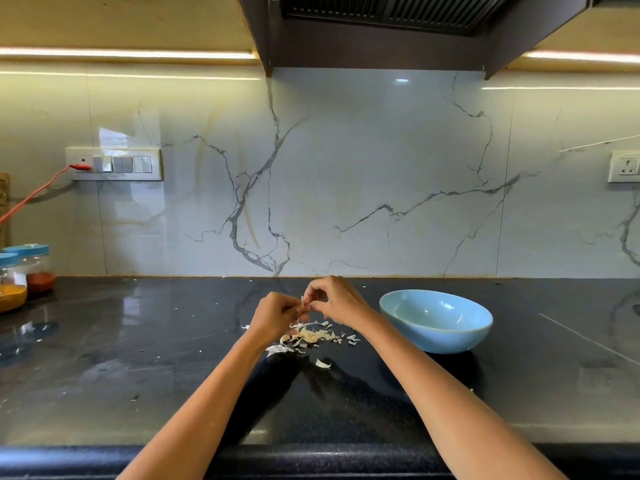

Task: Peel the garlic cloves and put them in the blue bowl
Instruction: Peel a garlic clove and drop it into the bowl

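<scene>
Blue bowl [435, 320], one, two hands [277, 315] [337, 301] pinching clove [304, 304]

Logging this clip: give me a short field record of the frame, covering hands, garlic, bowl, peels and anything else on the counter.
left hand: pinches a garlic clove, held above the counter
right hand: pinches the same clove, pulling at its skin
bowl: blue, on the counter to the right of the hands; no cloves visible inside
peels: loose pile on the counter below the hands
jars: two, blue lids, far left
counter: dark, glossy
</scene>
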